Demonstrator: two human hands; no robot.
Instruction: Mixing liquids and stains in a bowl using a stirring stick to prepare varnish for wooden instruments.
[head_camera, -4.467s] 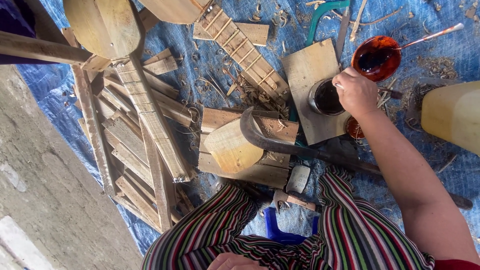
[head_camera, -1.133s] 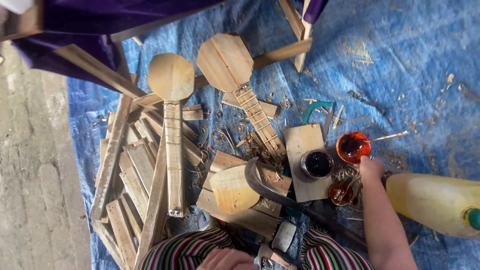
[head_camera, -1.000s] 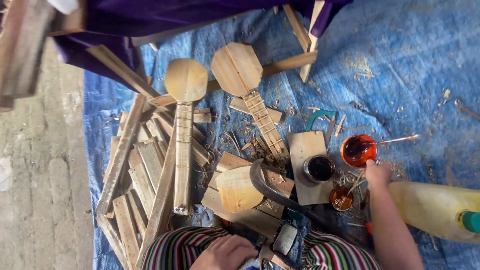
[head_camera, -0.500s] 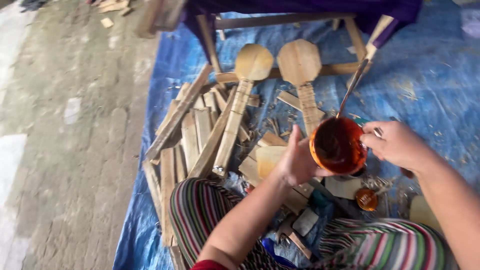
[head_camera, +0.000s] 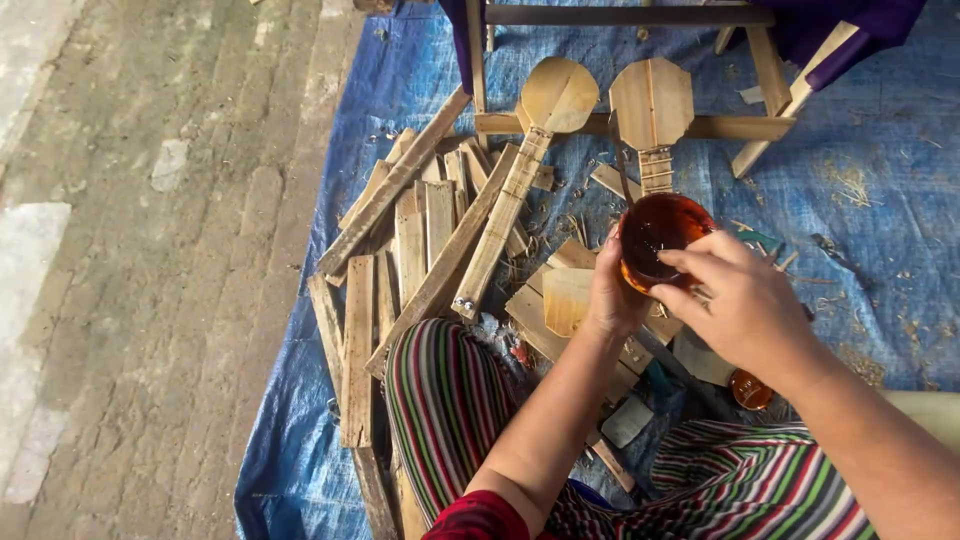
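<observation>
My left hand (head_camera: 612, 300) grips the side of a small clear cup (head_camera: 660, 235) filled with dark red-brown liquid, held above my lap. My right hand (head_camera: 735, 305) reaches over the cup's near rim, fingers curled at its edge. A thin stick (head_camera: 620, 160) stands up out of the cup, leaning toward the far left. Just beyond the cup lie two paddle-shaped wooden pieces with rounded heads, one (head_camera: 545, 130) on the left and one (head_camera: 652, 110) on the right.
Several wooden slats and planks (head_camera: 420, 240) are heaped on the blue tarp (head_camera: 880, 200) to my left. A wooden frame (head_camera: 620, 125) stands at the far side. A small dark-orange jar (head_camera: 750, 388) sits by my right knee. Paved ground (head_camera: 130, 250) lies left of the tarp.
The cup has been lifted from the tarp and is held in both hands in front of me. The view has swung left, showing more pavement.
</observation>
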